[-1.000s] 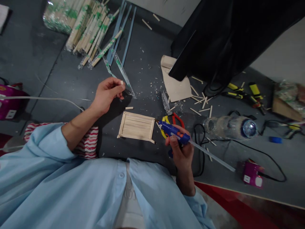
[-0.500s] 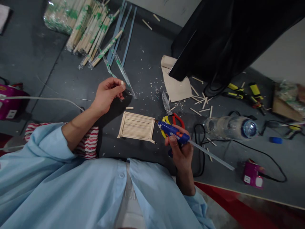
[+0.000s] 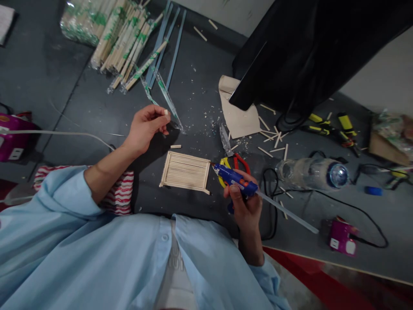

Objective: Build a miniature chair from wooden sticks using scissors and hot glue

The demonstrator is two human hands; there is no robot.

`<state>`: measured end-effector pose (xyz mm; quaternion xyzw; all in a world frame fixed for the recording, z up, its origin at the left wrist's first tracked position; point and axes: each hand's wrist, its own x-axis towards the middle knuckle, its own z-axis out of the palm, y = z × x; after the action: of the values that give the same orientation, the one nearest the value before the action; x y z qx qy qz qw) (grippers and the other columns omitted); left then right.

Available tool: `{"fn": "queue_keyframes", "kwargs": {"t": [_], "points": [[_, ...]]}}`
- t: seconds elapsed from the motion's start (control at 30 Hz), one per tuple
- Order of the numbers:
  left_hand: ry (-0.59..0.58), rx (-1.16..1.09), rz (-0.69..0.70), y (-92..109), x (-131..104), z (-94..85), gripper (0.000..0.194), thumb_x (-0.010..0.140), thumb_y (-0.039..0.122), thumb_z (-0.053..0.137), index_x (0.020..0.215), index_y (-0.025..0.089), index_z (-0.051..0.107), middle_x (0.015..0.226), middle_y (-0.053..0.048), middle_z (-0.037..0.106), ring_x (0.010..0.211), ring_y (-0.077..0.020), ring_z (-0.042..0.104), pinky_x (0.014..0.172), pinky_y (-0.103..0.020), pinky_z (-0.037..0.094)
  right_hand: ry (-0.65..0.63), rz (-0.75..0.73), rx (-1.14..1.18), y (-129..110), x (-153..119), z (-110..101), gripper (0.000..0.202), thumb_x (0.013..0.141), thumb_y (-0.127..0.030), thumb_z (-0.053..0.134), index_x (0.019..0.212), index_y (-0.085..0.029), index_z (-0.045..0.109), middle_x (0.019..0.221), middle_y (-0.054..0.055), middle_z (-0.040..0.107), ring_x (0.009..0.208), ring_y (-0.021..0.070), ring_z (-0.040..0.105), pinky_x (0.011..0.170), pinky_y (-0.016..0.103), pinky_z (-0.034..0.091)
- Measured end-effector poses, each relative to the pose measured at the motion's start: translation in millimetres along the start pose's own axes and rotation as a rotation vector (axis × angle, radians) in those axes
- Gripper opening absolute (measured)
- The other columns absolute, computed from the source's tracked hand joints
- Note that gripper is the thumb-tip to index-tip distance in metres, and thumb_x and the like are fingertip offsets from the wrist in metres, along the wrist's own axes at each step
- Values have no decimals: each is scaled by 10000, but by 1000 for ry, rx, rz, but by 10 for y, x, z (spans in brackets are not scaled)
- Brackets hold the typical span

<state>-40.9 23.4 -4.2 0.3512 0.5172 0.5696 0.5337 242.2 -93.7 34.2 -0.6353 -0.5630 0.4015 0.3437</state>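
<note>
My right hand (image 3: 243, 200) is wrapped round a blue hot glue gun (image 3: 237, 178), with a long clear glue stick (image 3: 290, 213) coming out of its back. The nozzle is at the upper right corner of a small rectangular panel of wooden sticks (image 3: 186, 171), which lies flat on the dark table with a raised stick border. Above and left of the panel, my left hand (image 3: 148, 127) pinches a short piece of wooden stick (image 3: 166, 112) between thumb and fingers. Another short stick piece (image 3: 176, 146) lies just above the panel.
Pliers with red and yellow handles (image 3: 237, 161) lie behind the glue gun. A plastic bottle (image 3: 309, 173) rests on its side at the right, near a black cord and cut sticks. Wrapped chopsticks (image 3: 119, 43) are piled at the back left. A black bag (image 3: 300, 51) stands at the back.
</note>
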Motion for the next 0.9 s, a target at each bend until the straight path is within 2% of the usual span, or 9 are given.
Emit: {"fn": "queue_keyframes", "kwargs": {"t": [0.3,0.73,0.9], "points": [[6,-15,-4,3,2,7,117,731,101,701,727,182,618,646,37,573,496,-45,494,493,-169,522,-1,0,4,14,1,7,346,916,-378,575,1224,-223,555,660,-44,587,572,124,559,541,264,454],[9,13,0,1,-2,11,128,735,155,731,729,191,608,648,36,582,502,-48,507,502,-168,525,-18,-7,-26,-16,6,-1,352,917,-376,569,1234,-223,555,653,-44,586,525,114,516,516,260,435],[13,-16,-8,5,2,16,119,716,112,708,716,189,617,647,39,578,490,-48,493,482,-173,515,-7,-3,-6,-6,1,5,353,909,-388,578,1221,-224,555,653,-45,588,529,114,515,520,260,441]]}}
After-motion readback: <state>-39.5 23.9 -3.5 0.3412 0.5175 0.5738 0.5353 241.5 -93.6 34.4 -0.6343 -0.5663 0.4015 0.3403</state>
